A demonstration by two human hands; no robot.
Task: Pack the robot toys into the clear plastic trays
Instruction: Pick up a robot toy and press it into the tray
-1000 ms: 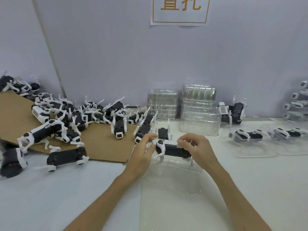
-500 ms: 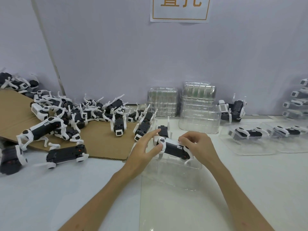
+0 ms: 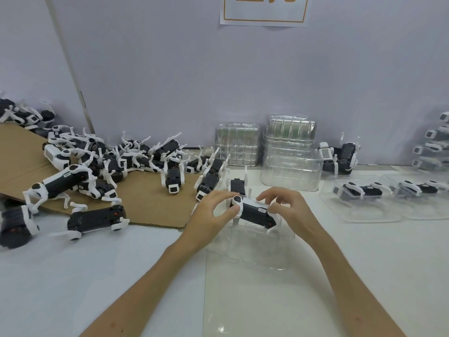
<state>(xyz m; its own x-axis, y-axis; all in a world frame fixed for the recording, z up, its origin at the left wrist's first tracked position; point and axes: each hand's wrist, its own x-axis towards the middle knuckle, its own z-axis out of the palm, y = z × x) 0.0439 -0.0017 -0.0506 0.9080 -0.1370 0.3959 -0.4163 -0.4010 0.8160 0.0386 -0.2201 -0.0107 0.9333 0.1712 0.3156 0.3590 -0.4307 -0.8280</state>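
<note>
White tabletop (image 3: 97,276): left hand (image 3: 209,215) and right hand (image 3: 289,210) each pinch one end of robot dog toy (image 3: 255,211), poised over clear plastic tray (image 3: 252,249). Judgement: square legs to recesses, lower level, press evenly.

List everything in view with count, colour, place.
held robot toy: 1, black and white, centre, over a tray
clear tray: 1, clear, under the held toy
loose robot toys: many, black and white, mostly on cardboard left, some back right
cardboard: 1, brown, left
tray stacks: 2, clear, by wall
packed trays: 2, clear, right, one toy each
sign: 1, white with orange border, wall
left hand: 1, grips held toy
right hand: 1, pinches held toy
</note>
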